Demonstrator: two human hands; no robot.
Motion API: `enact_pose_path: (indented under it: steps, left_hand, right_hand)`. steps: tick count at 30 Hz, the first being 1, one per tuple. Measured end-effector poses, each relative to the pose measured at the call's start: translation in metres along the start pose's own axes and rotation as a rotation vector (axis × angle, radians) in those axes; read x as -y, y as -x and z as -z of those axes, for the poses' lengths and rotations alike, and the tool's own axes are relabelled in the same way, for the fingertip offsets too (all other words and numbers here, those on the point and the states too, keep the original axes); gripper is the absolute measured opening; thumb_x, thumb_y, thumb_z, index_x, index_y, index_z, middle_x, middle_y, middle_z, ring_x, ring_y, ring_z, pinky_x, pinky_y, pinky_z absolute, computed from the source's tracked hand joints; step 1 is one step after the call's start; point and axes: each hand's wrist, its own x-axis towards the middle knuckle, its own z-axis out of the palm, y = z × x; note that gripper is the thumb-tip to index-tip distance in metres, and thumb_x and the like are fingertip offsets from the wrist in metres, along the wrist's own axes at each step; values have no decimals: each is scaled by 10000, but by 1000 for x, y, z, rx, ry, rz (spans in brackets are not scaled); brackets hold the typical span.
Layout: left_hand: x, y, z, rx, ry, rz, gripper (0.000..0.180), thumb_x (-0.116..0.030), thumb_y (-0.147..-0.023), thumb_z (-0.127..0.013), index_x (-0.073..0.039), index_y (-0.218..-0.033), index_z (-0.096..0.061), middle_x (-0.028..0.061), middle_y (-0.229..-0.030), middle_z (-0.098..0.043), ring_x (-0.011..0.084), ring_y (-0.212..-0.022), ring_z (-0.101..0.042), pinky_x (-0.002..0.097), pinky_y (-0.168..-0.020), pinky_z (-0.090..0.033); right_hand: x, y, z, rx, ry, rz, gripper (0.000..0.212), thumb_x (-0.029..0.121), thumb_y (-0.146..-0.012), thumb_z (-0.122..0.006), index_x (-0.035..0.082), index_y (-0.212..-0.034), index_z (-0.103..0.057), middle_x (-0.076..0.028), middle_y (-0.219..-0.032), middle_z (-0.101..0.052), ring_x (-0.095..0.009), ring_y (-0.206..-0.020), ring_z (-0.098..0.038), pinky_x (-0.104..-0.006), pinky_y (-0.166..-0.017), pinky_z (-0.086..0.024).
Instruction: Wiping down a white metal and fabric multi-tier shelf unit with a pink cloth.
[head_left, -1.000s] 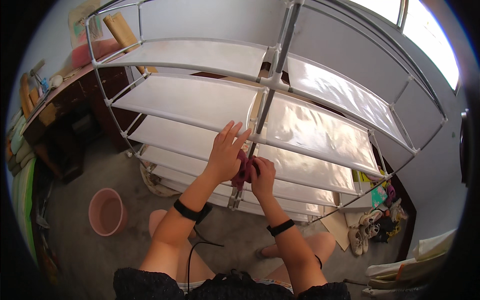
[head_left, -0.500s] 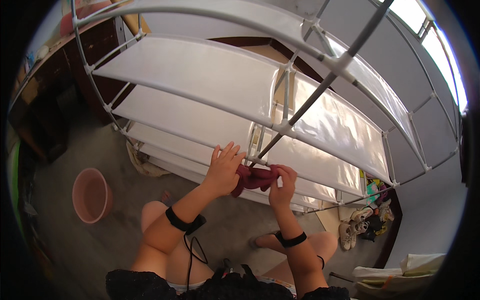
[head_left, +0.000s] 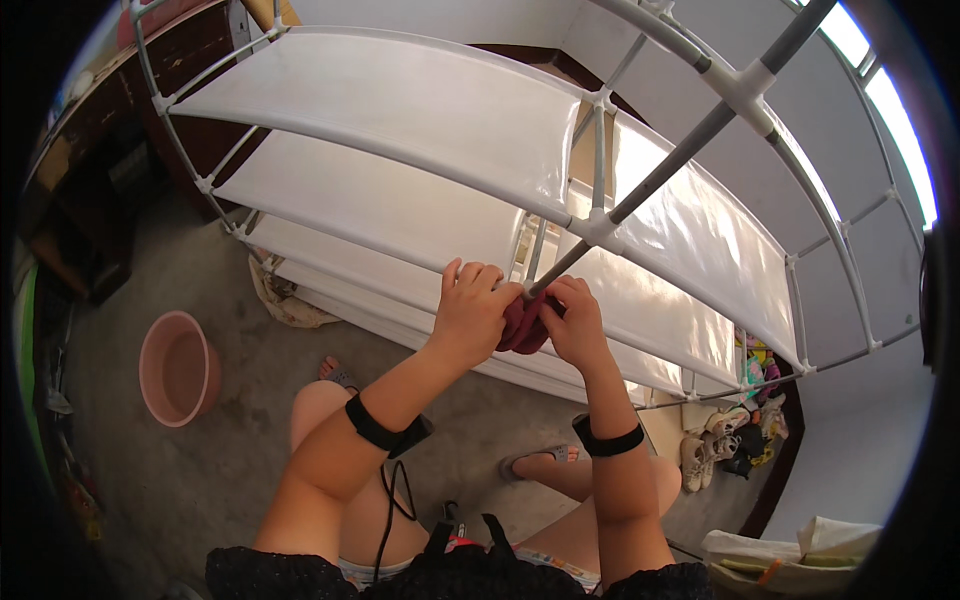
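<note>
A dark red cloth (head_left: 524, 328) is bunched between my two hands, against the grey pole at the middle of a tall rack with white fabric shelves (head_left: 400, 95). My left hand (head_left: 470, 308) lies over the rack's front rail beside the joint, its fingers curled and the cloth under its palm side. Around the lower end of the slanting grey pole (head_left: 640, 195), my right hand (head_left: 574, 322) pinches the cloth, with thumb and fingers bent inward. Part of the cloth is hidden behind my fingers.
On the floor at left stands a pink basin (head_left: 180, 370). Several shoes (head_left: 705, 450) lie by the right wall, near the rack's end. A light cloth bag (head_left: 790, 550) is at the lower right. Dark wooden furniture (head_left: 190, 110) stands behind at left.
My hands have come closer together, and the cloth, stretched between them before, is now gathered at the pole. My right hand has moved up to the pole. The view has shifted slightly.
</note>
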Motion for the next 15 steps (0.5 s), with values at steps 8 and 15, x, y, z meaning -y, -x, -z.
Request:
enact_pose_path:
  steps: [8, 15]
  left_hand:
    - [-9, -23, 10, -102, -25, 195, 263, -12, -672, -679, -99, -920, -673, 71, -935, -634, 298, -956, -601, 440, -891, -456]
    - [17, -49, 39, -452, 509, 654, 129, 2, -801, -689, -33, -880, -593, 76, -735, -638, 117, -624, -594, 317, -602, -510]
  right_hand:
    - [12, 5, -26, -171, 112, -84, 157, 74, -705, -689, 44, -847, -628, -89, -854, -602, -311, -862, -561, -409, -742, -464]
    - [10, 12, -38, -396, 163, 62, 223, 38, -650, -666, 59, -857, -585, -87, -843, -591, -311, -812, -549, -413, -730, -449]
